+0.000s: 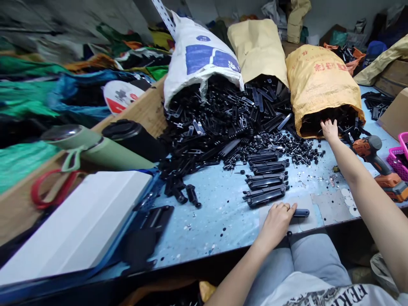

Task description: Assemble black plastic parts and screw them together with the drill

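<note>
Nearest the camera, the left hand [276, 221] lies at lower centre, its grip closed on a dark plastic bar [301, 212] that rests on the blue counter [219, 208]. The right hand [329, 128] reaches into the mouth of the yellow sack [320, 80] at upper right; I cannot tell what its fingers hold. The stretched forearm passes just beside the cordless drill [379, 168], so it could knock it. The row of assembled black pieces [266, 178] could also be pushed apart.

far right orange woven sack [321, 80]: red characters, unreadable | far white-and-blue woven sack [199, 55]: print too small to read | near white printed shirt [334, 293]: upside-down letters "FEKR"
</note>
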### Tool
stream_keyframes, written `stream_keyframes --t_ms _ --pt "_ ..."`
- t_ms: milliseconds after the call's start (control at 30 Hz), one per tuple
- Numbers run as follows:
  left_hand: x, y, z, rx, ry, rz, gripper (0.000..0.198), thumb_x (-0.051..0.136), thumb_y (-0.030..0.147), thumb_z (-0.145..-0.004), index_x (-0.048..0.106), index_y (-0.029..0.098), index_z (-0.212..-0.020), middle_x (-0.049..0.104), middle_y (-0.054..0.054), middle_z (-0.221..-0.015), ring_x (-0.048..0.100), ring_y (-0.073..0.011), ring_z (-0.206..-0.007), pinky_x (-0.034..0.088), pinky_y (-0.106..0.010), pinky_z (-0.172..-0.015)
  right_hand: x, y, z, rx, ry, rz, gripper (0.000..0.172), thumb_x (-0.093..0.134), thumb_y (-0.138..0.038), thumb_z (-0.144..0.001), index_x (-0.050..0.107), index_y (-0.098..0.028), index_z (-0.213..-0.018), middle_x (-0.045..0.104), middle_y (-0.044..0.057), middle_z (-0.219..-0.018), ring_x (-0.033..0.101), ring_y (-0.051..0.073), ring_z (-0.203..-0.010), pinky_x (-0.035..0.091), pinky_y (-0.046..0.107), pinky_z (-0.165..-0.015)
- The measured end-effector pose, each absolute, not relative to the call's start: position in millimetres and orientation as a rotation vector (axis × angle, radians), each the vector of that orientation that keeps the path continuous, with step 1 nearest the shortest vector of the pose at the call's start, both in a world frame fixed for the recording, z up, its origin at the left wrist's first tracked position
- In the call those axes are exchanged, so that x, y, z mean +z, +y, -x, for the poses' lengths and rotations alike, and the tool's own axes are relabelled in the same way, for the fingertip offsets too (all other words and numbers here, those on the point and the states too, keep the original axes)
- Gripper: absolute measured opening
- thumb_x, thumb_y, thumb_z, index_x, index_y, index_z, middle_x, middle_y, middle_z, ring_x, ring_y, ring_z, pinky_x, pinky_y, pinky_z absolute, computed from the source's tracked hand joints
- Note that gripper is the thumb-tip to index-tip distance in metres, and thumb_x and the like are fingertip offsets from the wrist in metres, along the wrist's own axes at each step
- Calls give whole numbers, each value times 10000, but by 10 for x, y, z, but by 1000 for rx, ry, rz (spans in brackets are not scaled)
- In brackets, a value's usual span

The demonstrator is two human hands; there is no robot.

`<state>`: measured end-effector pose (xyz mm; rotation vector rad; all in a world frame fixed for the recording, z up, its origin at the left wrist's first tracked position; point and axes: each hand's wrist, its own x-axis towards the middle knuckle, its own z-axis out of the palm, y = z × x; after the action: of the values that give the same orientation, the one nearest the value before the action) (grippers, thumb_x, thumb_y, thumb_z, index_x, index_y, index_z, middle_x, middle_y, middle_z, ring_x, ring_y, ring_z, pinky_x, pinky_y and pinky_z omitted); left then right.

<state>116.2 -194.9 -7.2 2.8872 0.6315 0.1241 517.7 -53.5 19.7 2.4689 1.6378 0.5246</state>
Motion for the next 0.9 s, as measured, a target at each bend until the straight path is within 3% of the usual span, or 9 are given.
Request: stream_keyframes --t_ms 133,233,333,400,567,733,900 --pt "-96 -1954 -1114 164 673 -2911 419 397 28 -837 508 185 -1209 607 -61 -897 561 -193 -850 445 -348 -749 252 -517 -5223 519 1712 -2334 444 229 -34 -894 450 -28 -1278 607 196 -1032 463 237 -1027 209 458 -961" --pt "-119 -1948 -1108 189 758 -2895 400 402 49 -848 508 190 -1206 604 -60 -884 563 -189 -846 438 -336 -736 366 -626 -5100 496 1783 -2255 369 282 -54 -884 558 -19 -1126 605 192 -1015 468 237 -1002 251 414 -939" --pt "-135 -1955 -1146 167 858 -2868 367 414 77 -856 514 184 -1193 601 -68 -885 560 -198 -861 428 -337 -741 504 -904 -4823 489 1877 -2127 307 312 -68 -880 602 -33 -976 589 204 -1024 475 265 -1015 311 385 -867" --pt "-143 -1964 -1209 141 860 -2840 331 453 151 -867 507 181 -1192 599 -78 -926 551 -213 -895 426 -347 -766 580 -1203 -4571 441 1912 -2078 310 284 -90 -907 579 -47 -991 599 200 -970 529 263 -935 351 354 -771" --pt "-150 -1959 -1408 146 655 -2704 311 479 264 -880 496 175 -1178 594 -78 -1018 539 -216 -957 427 -349 -841 621 -2210 -3976 -85 2141 -1897 399 294 -442 -962 519 -120 -1028 611 105 -779 549 173 -605 342 261 -575" --pt "-78 -1929 -1472 81 616 -2654 276 429 233 -891 507 163 -1147 592 -89 -1050 535 -221 -994 426 -356 -866 312 -2932 -3625 -306 2497 -1562 388 309 -461 -960 526 -141 -965 592 98 -900 570 173 -759 351 261 -629" --pt "-23 -1926 -1483 55 604 -2643 312 428 259 -872 480 191 -1172 575 -83 -1093 526 -227 -1028 413 -374 -887 71 -3048 -3443 -292 2415 -1665 385 294 -470 -962 535 -169 -973 592 70 -892 571 165 -765 304 256 -589"
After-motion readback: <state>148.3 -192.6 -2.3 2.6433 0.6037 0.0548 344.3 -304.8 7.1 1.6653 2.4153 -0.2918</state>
